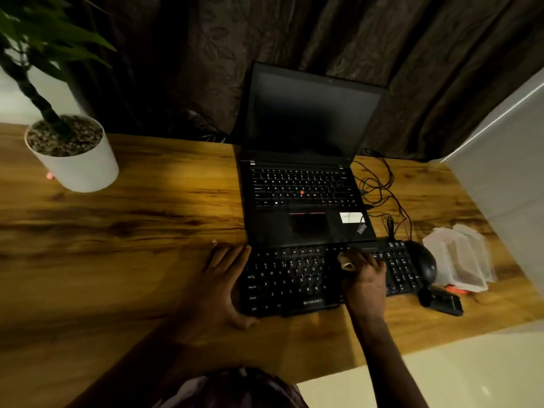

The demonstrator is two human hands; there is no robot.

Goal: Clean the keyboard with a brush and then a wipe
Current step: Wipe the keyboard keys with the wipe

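Observation:
A black external keyboard (294,282) lies on the wooden desk in front of an open laptop. My left hand (220,285) rests flat against the keyboard's left end, fingers spread and thumb at its front edge. My right hand (365,278) is over the keyboard's right-middle keys, closed on a small dark brush (334,262) whose head points left onto the keys; only part of the brush shows. A pack of wipes (462,257) in clear wrapping lies to the right of the mouse.
The black laptop (306,184) stands open right behind the keyboard. A black mouse (424,265) touches the keyboard's right end, with tangled cables (379,187) behind it. A small black box (441,301) sits front right. A white plant pot (73,154) stands far left.

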